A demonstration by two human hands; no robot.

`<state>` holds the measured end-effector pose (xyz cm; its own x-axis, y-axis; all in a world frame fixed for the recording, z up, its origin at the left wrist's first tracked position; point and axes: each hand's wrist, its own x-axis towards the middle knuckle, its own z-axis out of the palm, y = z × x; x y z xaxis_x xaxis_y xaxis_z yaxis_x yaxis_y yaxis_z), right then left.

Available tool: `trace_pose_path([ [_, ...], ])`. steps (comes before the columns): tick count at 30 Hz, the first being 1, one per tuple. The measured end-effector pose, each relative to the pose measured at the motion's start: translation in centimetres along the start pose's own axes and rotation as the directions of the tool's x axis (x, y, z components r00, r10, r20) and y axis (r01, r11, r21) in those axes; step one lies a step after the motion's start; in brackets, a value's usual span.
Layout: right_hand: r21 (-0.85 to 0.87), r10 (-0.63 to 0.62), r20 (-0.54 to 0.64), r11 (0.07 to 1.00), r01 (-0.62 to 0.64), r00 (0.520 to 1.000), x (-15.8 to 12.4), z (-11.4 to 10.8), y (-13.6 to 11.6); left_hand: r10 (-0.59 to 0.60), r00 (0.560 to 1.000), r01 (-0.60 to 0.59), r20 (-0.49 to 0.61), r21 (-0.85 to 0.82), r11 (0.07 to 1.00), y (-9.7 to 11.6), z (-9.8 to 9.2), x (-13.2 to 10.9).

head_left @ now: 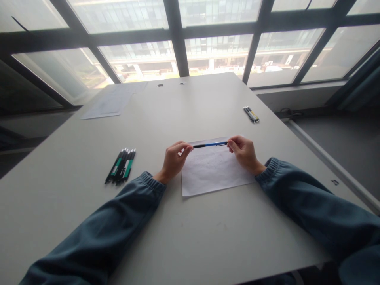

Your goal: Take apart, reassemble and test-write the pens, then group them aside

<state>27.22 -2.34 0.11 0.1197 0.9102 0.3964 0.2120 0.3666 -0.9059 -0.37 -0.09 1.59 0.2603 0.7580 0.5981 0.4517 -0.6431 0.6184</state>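
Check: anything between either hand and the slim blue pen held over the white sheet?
Nothing visible. The left hand and right hand each pinch one end of the slim blue pen, above the white paper sheet.

The pen point(210, 144) is blue and black. The paper point(212, 174) under it is white. The table point(190, 221) is light grey. The pens point(121, 171) on the side are black with green bands. Both sleeves point(97, 237) are dark blue-green.
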Motion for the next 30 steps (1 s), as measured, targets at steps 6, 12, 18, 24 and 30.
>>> trace_pose_path([
  [6,-0.011,0.005,0.002,1.000,-0.005,1.000,0.00,0.00,-0.09,-0.012,1.000,0.012,0.006,0.004,1.000,0.10,-0.03,0.00],
  [12,-0.010,0.013,0.007,1.000,-0.013,1.000,-0.07,-0.04,-0.23,-0.016,1.000,0.016,0.015,0.004,1.000,0.25,-0.12,0.01],
  [18,-0.026,0.009,0.009,1.000,-0.009,1.000,0.00,-0.04,-0.19,-0.021,1.000,0.021,0.021,0.006,1.000,0.23,-0.17,0.00],
  [24,-0.031,0.004,0.015,1.000,-0.003,1.000,-0.02,-0.04,-0.22,-0.028,0.999,0.028,0.027,-0.001,1.000,0.08,-0.14,-0.11],
  [30,-0.043,0.007,0.017,0.999,-0.006,1.000,-0.04,-0.11,0.11,-0.035,0.999,0.036,0.024,-0.005,0.999,0.32,-0.14,-0.02],
])
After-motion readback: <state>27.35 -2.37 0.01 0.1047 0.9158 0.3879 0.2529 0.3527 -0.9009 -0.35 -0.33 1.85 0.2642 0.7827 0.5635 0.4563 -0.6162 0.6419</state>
